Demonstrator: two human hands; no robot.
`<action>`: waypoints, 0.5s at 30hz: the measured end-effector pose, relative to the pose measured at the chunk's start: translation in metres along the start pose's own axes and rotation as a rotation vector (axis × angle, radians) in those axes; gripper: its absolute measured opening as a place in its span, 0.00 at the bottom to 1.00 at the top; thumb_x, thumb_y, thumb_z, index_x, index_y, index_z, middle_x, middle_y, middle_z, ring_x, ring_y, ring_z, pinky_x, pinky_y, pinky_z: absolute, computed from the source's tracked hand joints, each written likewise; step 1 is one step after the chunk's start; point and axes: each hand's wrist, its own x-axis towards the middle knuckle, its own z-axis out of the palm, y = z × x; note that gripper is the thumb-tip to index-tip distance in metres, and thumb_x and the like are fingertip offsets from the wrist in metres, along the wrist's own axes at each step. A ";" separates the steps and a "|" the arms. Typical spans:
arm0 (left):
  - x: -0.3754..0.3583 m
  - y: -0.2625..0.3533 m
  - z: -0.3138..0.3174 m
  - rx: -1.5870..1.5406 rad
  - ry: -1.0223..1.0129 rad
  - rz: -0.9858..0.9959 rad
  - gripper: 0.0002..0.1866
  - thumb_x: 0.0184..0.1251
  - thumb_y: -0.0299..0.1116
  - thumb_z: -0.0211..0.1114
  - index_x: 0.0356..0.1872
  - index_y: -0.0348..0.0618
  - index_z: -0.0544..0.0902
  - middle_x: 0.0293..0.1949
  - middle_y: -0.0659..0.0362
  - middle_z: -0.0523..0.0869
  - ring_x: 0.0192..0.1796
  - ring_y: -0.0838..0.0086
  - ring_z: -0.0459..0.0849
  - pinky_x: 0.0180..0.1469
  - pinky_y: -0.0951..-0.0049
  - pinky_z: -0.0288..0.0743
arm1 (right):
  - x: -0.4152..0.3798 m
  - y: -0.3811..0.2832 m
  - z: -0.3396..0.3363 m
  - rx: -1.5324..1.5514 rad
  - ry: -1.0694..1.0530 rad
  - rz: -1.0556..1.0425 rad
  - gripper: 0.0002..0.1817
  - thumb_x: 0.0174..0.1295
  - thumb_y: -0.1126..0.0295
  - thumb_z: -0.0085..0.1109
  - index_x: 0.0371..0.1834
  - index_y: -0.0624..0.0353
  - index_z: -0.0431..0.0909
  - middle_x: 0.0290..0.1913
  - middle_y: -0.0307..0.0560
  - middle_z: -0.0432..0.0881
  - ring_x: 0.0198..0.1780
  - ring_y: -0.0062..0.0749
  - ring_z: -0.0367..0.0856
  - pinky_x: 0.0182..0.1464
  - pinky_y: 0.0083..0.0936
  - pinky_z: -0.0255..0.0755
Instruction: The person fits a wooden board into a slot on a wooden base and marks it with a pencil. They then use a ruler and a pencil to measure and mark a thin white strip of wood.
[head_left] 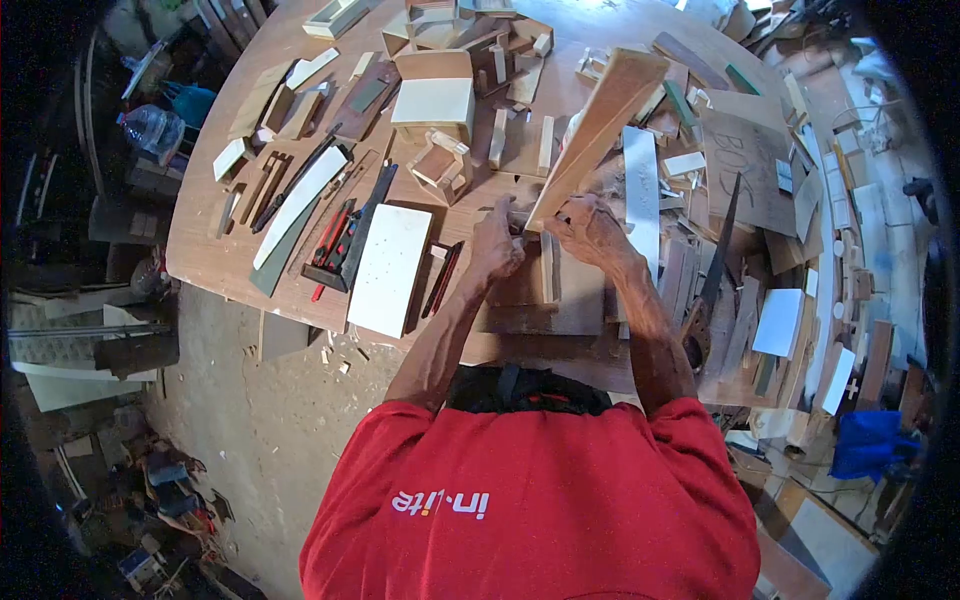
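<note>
A long, flat wooden board stands tilted above the table, its lower end between my hands and its upper end leaning away to the right. My right hand is closed around the right side of that lower end, fingers curled. On the other side, my left hand has its fingers bent close to the board's foot. Whatever it pinches is too small to make out. Below the hands lie a narrow wood strip and a flat brown panel at the table's near edge.
Left of my hands lie a white panel, a black tool tray and a curved white piece. A small wooden frame and a white-topped box stand farther back. A handsaw and many offcuts crowd the right.
</note>
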 end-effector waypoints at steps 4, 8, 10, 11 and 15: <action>0.000 -0.001 -0.001 -0.099 -0.008 -0.018 0.37 0.48 0.23 0.65 0.63 0.42 0.63 0.42 0.42 0.84 0.47 0.44 0.83 0.48 0.52 0.77 | 0.000 0.000 -0.004 -0.100 -0.027 -0.113 0.09 0.62 0.65 0.56 0.31 0.60 0.78 0.26 0.51 0.78 0.31 0.46 0.81 0.36 0.42 0.75; 0.000 0.006 -0.004 -0.119 -0.037 -0.076 0.36 0.46 0.24 0.62 0.62 0.39 0.64 0.41 0.39 0.83 0.46 0.41 0.81 0.47 0.50 0.76 | -0.003 -0.005 -0.005 0.046 0.001 0.064 0.07 0.62 0.68 0.55 0.34 0.59 0.79 0.30 0.50 0.80 0.34 0.45 0.83 0.37 0.38 0.76; -0.001 0.008 -0.004 -0.074 -0.018 -0.047 0.36 0.46 0.24 0.62 0.62 0.39 0.64 0.41 0.38 0.82 0.46 0.41 0.81 0.47 0.50 0.76 | -0.004 -0.008 -0.007 0.045 0.021 0.063 0.07 0.62 0.68 0.55 0.33 0.59 0.79 0.29 0.50 0.79 0.34 0.45 0.83 0.37 0.38 0.76; -0.002 0.009 -0.005 -0.031 0.002 -0.017 0.36 0.46 0.24 0.62 0.62 0.39 0.64 0.42 0.38 0.82 0.46 0.41 0.81 0.47 0.50 0.76 | -0.004 -0.010 -0.008 0.043 0.039 0.061 0.07 0.62 0.68 0.56 0.32 0.59 0.79 0.29 0.50 0.78 0.34 0.45 0.83 0.37 0.37 0.76; 0.002 0.009 -0.007 -0.072 -0.062 -0.075 0.36 0.46 0.23 0.62 0.63 0.39 0.63 0.42 0.38 0.82 0.47 0.42 0.81 0.49 0.50 0.76 | -0.002 -0.020 -0.018 0.054 0.035 0.029 0.08 0.61 0.67 0.56 0.32 0.60 0.79 0.29 0.51 0.79 0.35 0.46 0.82 0.38 0.38 0.76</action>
